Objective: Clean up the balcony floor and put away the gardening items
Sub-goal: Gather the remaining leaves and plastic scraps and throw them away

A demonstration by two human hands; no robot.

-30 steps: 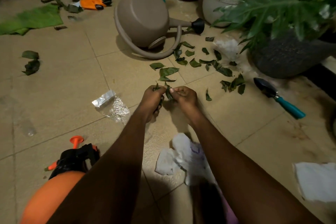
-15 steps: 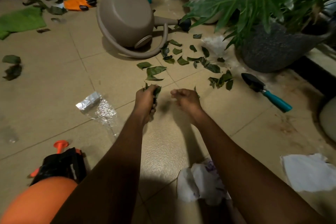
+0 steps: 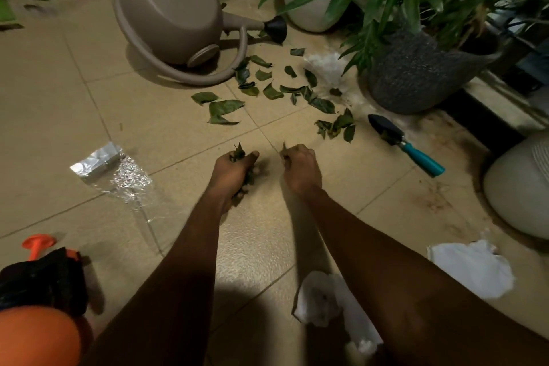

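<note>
Beige tiles make the balcony floor (image 3: 74,92), dimly lit, with many things lying on it. One second ago our two hands were touching, and the right one was giving a leaf to the left one. Now they are apart, side by side, low over the tiles, and the view has come closer to the plants. We judge that one hand-over is finished and the next picking is about to start.

The grip of our left hand (image 3: 234,171) is pressed together around a bunch of dark green torn leaves (image 3: 239,154); leaf tips stick out above the thumb and below the palm. The grip of our right hand (image 3: 301,171) is curled too. A thin green tip shows above its knuckles, so it seems to pinch a small leaf piece (image 3: 283,146), though this is very small to read.

The remaining scattered green leaves (image 3: 269,91) lie ahead of both hands, between the overturned taupe plastic watering can (image 3: 169,9) and the black trowel with a teal handle (image 3: 404,142), near the grey woven plant pot (image 3: 416,77). We think the leaf collecting is only partly done. A crumpled silver foil wrapper (image 3: 110,169), a flat white paper sheet (image 3: 472,267) and an orange pressure sprayer (image 3: 35,333) are also not yet put away.
</note>
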